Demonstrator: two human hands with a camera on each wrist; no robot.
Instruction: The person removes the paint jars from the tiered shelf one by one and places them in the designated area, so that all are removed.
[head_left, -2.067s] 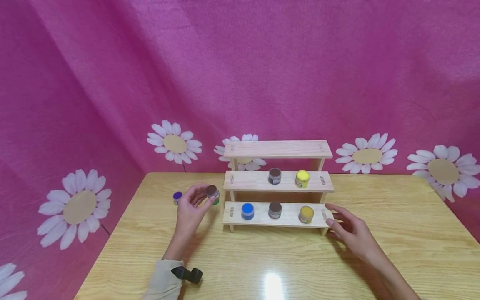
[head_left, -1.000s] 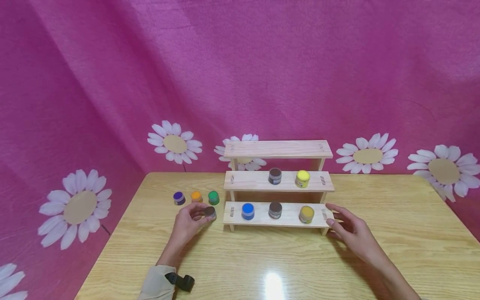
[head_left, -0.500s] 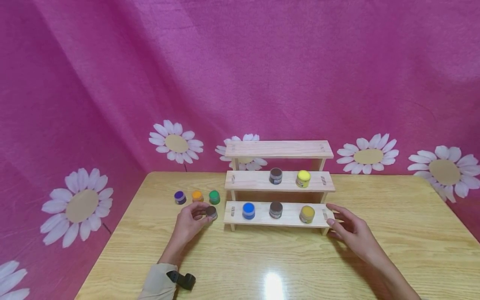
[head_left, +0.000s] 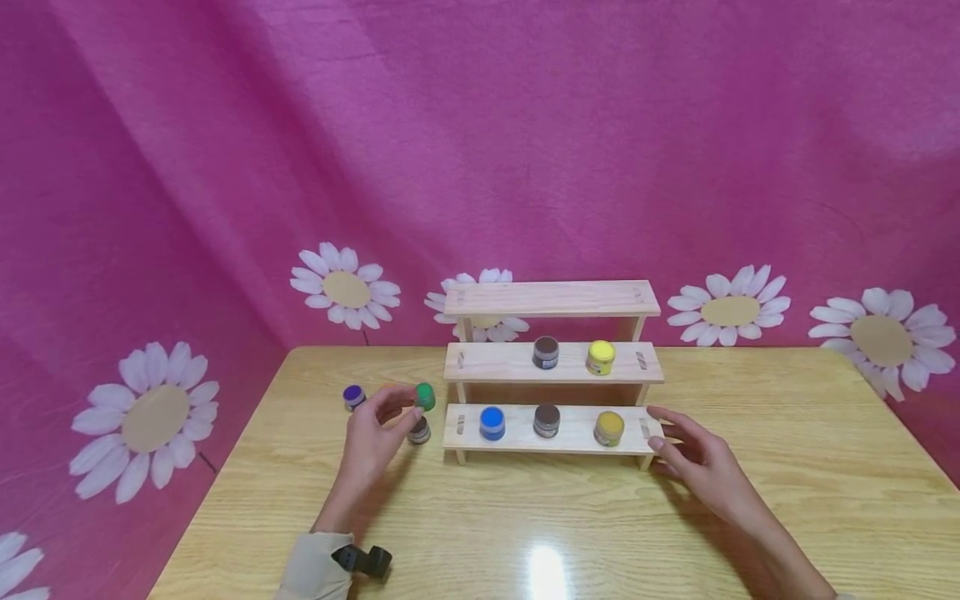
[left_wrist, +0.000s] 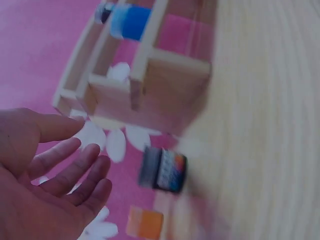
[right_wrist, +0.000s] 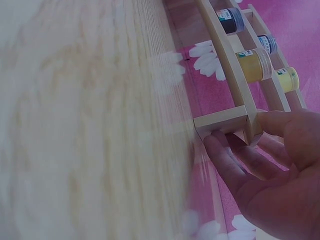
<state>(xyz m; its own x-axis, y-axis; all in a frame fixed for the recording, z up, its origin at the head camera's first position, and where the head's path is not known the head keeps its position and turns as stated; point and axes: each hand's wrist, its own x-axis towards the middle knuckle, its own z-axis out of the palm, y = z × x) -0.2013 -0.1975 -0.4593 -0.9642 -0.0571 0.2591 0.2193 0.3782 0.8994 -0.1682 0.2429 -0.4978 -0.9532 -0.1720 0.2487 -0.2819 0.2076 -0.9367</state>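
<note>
My left hand (head_left: 371, 437) hovers just above a small dark-lidded paint jar (head_left: 422, 433) standing on the table. In the left wrist view the fingers are loosely spread, apart from that jar and holding nothing. Close to the fingertips is a green paint jar (head_left: 425, 397). An orange jar (left_wrist: 148, 223) is mostly covered by the hand in the head view, and a purple jar (head_left: 354, 397) stands to its left. My right hand (head_left: 705, 467) grips the right end of a three-step wooden display rack (head_left: 551, 298), thumb on the lowest step and fingers against its side.
On the rack's lowest step are a blue jar (head_left: 492, 423), a dark brown jar (head_left: 547, 421) and an ochre jar (head_left: 609, 428). The middle step carries another brown jar (head_left: 546, 352) and a yellow jar (head_left: 601, 357). A pink flowered cloth (head_left: 480, 150) hangs behind the table.
My left hand carried the dark jar down from near the green jar, set it in front of the row, and let go, lifting slightly. The right hand stays on the rack.
</note>
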